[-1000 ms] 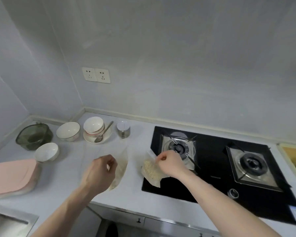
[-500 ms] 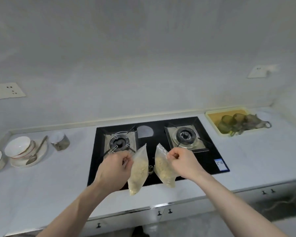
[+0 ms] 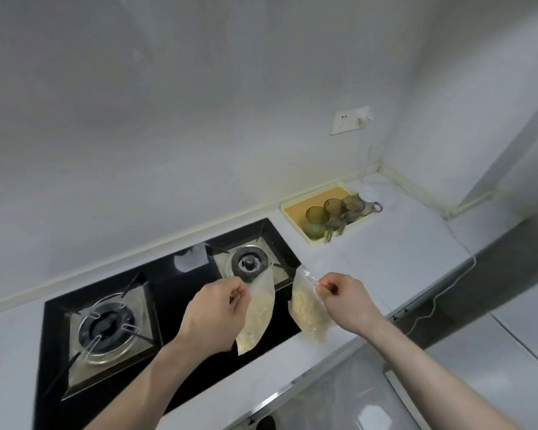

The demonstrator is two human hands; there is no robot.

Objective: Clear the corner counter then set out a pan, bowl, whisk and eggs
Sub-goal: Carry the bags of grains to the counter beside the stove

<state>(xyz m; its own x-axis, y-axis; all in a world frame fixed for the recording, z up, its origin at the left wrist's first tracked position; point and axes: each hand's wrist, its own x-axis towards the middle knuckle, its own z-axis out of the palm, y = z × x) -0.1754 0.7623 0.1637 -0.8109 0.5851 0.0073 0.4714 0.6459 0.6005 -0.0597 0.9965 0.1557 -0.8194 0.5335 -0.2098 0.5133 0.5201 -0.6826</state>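
My left hand (image 3: 215, 308) pinches the top of a clear plastic bag of pale grains (image 3: 259, 315), which hangs over the black gas hob (image 3: 174, 293). My right hand (image 3: 345, 301) pinches a second clear bag of pale grains (image 3: 306, 311) by its top edge, above the hob's right end and the white counter (image 3: 401, 256). The two bags hang side by side, a little apart. No pan, bowl, whisk or eggs are in view.
A yellow tray (image 3: 295, 209) with several green and grey glass cups stands at the back right of the counter. A thin white cable (image 3: 454, 280) runs from the wall socket (image 3: 347, 121) over the counter's front edge. The hob has two burners.
My view has swung right, away from the left corner with its bowls. Both hands have carried the bags rightward, from the left burner to the hob's right end.
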